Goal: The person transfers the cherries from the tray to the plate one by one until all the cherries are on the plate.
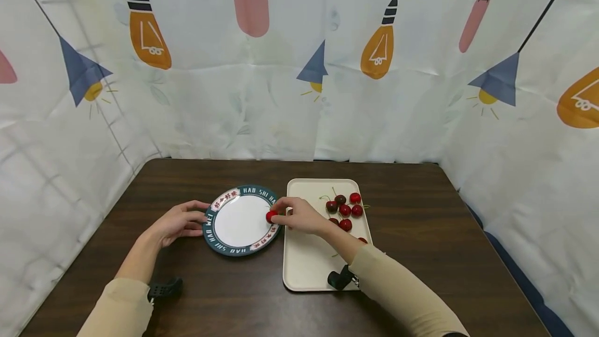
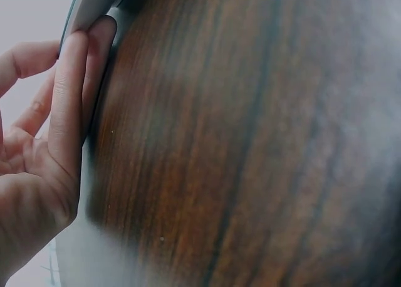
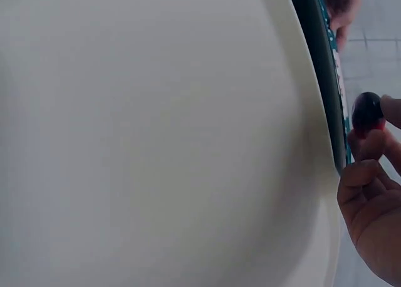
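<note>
A round white plate with a teal lettered rim [image 1: 218,243] lies left of a cream tray [image 1: 304,269]. My left hand [image 1: 180,221] holds the plate's left rim, and the left wrist view has fingers [image 2: 66,99] against the rim's underside. Over the plate's right rim, my right hand [image 1: 299,216] pinches a red cherry [image 1: 271,216] between thumb and fingertips. That cherry [image 3: 368,113] looks dark and glossy in the right wrist view. More cherries [image 1: 344,210], several with stems, sit on the tray's right side, partly behind the right forearm.
Both things stand on a dark wooden table [image 1: 224,300], the plate's right edge close beside the tray. A white curtain [image 1: 281,118] printed with lamps and bulbs surrounds the table at the back and sides. Dark straps [image 1: 166,288] are on the wrists.
</note>
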Available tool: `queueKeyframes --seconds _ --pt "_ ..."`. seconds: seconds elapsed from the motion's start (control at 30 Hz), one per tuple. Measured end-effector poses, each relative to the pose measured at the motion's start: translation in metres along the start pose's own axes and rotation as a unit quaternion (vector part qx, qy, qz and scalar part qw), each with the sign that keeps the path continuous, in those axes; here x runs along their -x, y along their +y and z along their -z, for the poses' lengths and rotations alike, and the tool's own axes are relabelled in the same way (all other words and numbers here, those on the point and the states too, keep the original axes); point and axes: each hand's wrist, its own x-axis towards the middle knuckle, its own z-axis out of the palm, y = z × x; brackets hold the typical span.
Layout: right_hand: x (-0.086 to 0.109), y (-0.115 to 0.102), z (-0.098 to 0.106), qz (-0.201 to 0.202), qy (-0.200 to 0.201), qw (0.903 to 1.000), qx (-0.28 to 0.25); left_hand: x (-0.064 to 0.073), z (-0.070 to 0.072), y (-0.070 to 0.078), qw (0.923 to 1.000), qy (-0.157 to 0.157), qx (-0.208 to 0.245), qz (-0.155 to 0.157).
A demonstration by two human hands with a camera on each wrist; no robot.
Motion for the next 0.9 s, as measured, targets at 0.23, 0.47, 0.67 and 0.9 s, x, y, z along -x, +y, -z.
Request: queueKeyframes --seconds 0.23,0.47,0.67,0.9 --pt "-0.014 -0.006 -0.017 -0.006 0.004 0.9992 0.04 0.002 -0.001 -0.001 1.0 0.001 -0.002 0.004" --pt "-0.023 -0.016 -0.025 -0.016 0.006 0.9981 0.059 0.001 -0.001 0.0 1.0 0.004 -0.002 0.004" --pt "-0.031 -0.021 -0.037 -0.026 0.015 0.9975 0.064 0.002 0.002 -0.002 0.9999 0.007 -0.012 -0.004" --pt "-0.034 -0.025 -0.052 -0.025 0.02 0.9966 0.076 0.003 0.0 -0.004 0.9999 0.006 -0.012 -0.006"
